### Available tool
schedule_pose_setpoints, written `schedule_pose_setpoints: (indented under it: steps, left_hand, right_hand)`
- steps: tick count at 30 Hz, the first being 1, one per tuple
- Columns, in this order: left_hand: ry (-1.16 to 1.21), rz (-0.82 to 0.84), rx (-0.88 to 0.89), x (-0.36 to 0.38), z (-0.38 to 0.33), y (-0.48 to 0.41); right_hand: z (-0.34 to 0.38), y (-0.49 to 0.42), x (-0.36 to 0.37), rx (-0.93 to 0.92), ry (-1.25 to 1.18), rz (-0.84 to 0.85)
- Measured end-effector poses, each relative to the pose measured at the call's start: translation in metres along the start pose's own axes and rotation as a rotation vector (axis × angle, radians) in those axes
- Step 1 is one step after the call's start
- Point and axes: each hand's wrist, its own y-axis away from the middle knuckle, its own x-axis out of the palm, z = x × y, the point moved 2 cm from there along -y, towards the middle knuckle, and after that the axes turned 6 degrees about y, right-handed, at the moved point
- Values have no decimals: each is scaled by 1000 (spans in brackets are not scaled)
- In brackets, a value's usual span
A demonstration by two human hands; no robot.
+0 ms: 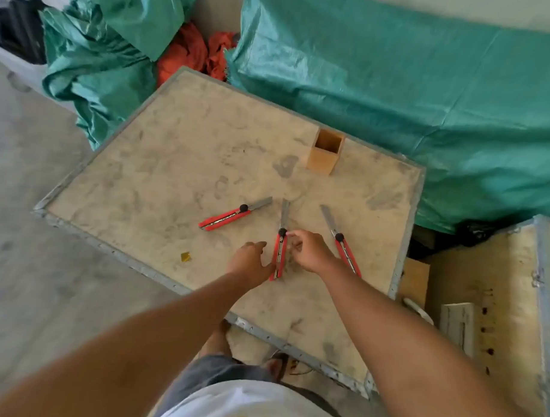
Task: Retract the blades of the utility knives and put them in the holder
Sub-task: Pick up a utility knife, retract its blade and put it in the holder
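Note:
Three red utility knives lie on a worn wooden board [163, 160], all with their blades out. The left knife [226, 218] points up and right. The middle knife [280, 249] points away from me, and the right knife [344, 245] points up and left. My left hand [250, 263] rests beside the middle knife's handle, touching its lower end. My right hand [308, 250] pinches the same knife near its black slider knob. An open wooden holder [324, 154] stands upright at the board's far side, with nothing visible inside it.
Green tarpaulin [396, 87] covers bulky things behind and to the right of the board. A wooden crate [498, 294] sits at the right. A small yellow scrap [185, 256] lies on the board near its left front edge. Concrete floor lies at the left.

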Motion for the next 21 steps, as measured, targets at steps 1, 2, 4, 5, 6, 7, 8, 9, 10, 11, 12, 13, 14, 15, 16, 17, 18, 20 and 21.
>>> schedule_pose_setpoints:
  steps: [1,2,4,5,6,7,8,9,10,11,12,13,14,15,16,17,18,20,21]
  left_hand:
    - [5,-6,-5,2,0,-1]
    - [9,-10,-10,4,-1,-2]
    - [-1,19,12,12,-3,1]
    - [-9,14,31,16,-3,-1]
    - [-16,10,45,18,-3,-1]
    - [-21,1,63,20,-1,-2]
    - [-29,-2,77,19,0,-2]
    - [-31,-3,86,19,2,-2]
    - [-34,-7,104,18,3,-2]
    - [-37,-13,127,18,5,0]
    - [-34,-23,152,18,6,1]
    - [-28,-33,174,18,7,3]
    - [-29,-39,192,17,8,5]
    - [-30,-36,204,17,9,7]
    - [-26,-28,206,16,9,8]
    - [-14,-15,205,15,10,10]
    - [17,-3,202,12,9,12]
    - [135,42,201,4,4,18]
    - [207,73,205,-1,0,20]
  right_hand:
    - [1,-5,3,1,-22,-19]
    - [5,-8,2,8,-36,-34]
    - [11,-11,5,42,-51,-55]
    - [11,-15,7,54,-55,-63]
    - [12,-18,8,67,-57,-70]
    - [12,-20,9,84,-72,-78]
    - [13,-21,8,108,-92,-88]
    - [12,-23,9,137,-124,-101]
    - [11,-25,10,167,-159,-117]
    - [9,-25,12,197,-202,-132]
    - [8,-25,12,220,-245,-144]
    - [5,-25,14,239,-288,-155]
    - [3,-23,13,245,-316,-161]
    - [2,-21,13,245,-331,-162]
    - [2,-19,12,236,-335,-162]
    - [1,-17,10,228,-349,-162]
    - [3,-15,7,221,-365,-163]
    - [5,-9,-2,200,-409,-178]
    - [6,-5,-9,180,-432,-188]
